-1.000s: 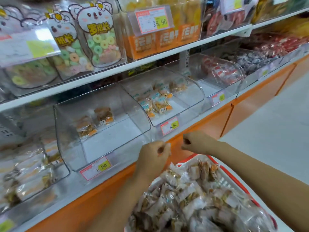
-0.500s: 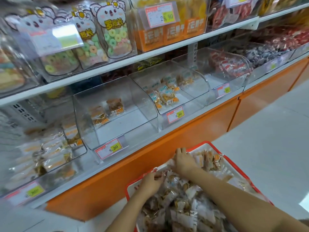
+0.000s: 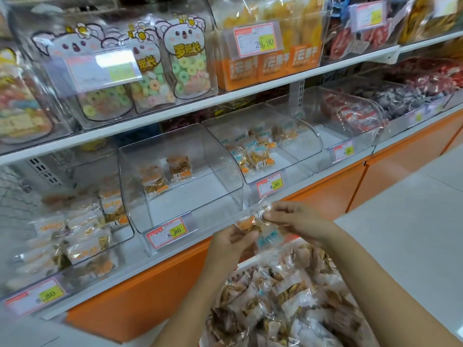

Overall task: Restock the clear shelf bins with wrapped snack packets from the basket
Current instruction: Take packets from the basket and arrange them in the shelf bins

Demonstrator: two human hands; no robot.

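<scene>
Above the basket heap [image 3: 288, 296], left hand [image 3: 233, 240] and right hand [image 3: 298, 219] meet, each grip pinching wrapped snack packets [image 3: 266, 237]

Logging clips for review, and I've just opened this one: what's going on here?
A person is restocking a shop shelf. The left hand and right hand hold a small bunch of wrapped snack packets between them, above the heaped basket and just in front of the shelf edge. The clear bin straight ahead holds only two packets, so it looks like the likely target, though nothing from this handful is in it yet.
</scene>
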